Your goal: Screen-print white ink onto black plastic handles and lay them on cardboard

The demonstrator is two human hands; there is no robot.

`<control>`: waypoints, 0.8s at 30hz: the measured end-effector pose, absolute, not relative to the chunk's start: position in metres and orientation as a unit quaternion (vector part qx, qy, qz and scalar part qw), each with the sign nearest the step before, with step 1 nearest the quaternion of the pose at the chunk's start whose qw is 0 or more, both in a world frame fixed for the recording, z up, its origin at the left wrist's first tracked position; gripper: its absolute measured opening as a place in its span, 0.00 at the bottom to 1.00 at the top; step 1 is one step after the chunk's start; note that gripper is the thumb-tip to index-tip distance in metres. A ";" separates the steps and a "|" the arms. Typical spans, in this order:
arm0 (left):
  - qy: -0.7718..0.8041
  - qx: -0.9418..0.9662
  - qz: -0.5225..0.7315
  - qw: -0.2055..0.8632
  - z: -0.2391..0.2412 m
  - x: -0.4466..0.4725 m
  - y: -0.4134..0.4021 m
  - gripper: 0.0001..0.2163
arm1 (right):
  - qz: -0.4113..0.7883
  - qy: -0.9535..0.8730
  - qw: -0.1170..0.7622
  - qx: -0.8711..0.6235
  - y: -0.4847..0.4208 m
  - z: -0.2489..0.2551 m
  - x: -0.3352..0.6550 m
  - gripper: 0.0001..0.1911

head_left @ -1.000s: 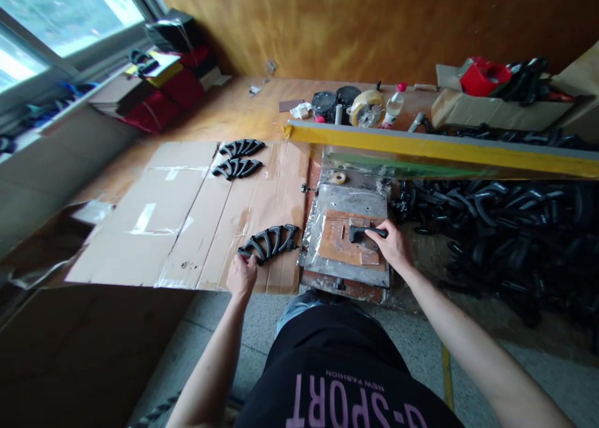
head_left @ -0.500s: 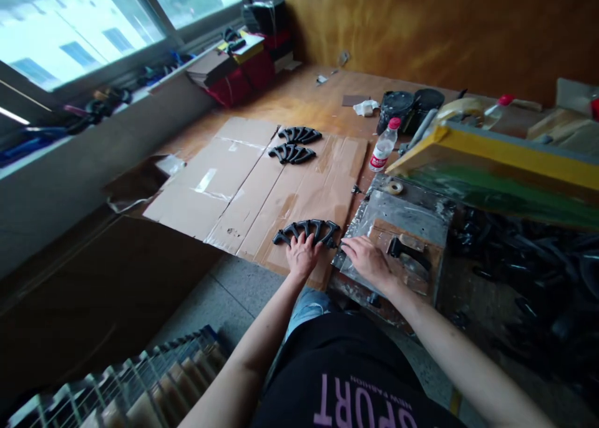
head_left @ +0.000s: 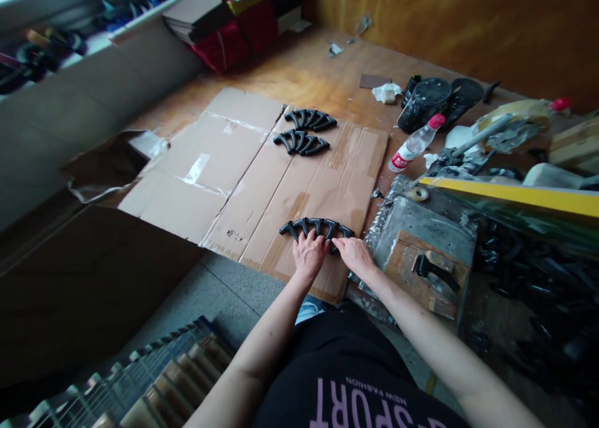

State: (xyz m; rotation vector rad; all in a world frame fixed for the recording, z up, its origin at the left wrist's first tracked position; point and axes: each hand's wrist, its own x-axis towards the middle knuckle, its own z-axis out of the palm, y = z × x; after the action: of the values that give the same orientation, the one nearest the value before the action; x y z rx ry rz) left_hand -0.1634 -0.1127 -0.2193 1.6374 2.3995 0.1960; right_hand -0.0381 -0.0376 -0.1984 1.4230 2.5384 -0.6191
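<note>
On the cardboard sheet (head_left: 259, 197) near my body lies a fanned row of black T-shaped parts (head_left: 316, 223), side by side. My left hand (head_left: 309, 253) rests on the lower ends of this row, fingers spread and touching the parts. Just to its right, my right hand (head_left: 354, 254) has its fingertips pinched on the black part at the row's right end, mostly hidden by the fingers. Farther up the sheet lie two more fans of such parts, a far one (head_left: 311, 119) and a nearer one (head_left: 302, 143).
Right of the sheet, a single black part (head_left: 437, 272) lies on a wooden block over a grey plate (head_left: 412, 219). A tape roll (head_left: 418, 194), a red-capped bottle (head_left: 416, 144) and black pots (head_left: 425, 100) stand beyond. A dark heap of parts (head_left: 538, 291) lies far right.
My right hand has moved left from the grey plate's edge to the row's right end. My left hand stays on the row, fingers drawn closer together. The camera view has tilted down.
</note>
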 end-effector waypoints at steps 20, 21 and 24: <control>0.776 0.618 0.091 0.082 -0.233 -0.262 -0.054 0.20 | -0.288 0.852 0.015 0.437 -0.035 -0.216 -0.079 0.31; 0.775 0.621 0.091 0.075 -0.232 -0.279 -0.036 0.19 | -0.271 0.854 0.043 0.442 -0.036 -0.216 -0.083 0.32; 0.783 0.613 0.080 0.072 -0.227 -0.323 0.018 0.18 | -0.242 0.854 0.122 0.445 -0.040 -0.217 -0.091 0.34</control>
State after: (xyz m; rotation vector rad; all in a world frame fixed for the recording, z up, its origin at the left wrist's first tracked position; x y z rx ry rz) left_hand -0.3229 0.0183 -0.2266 1.8412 2.3534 0.2391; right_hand -0.0915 -0.0403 -0.2169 1.2987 2.4924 -0.7054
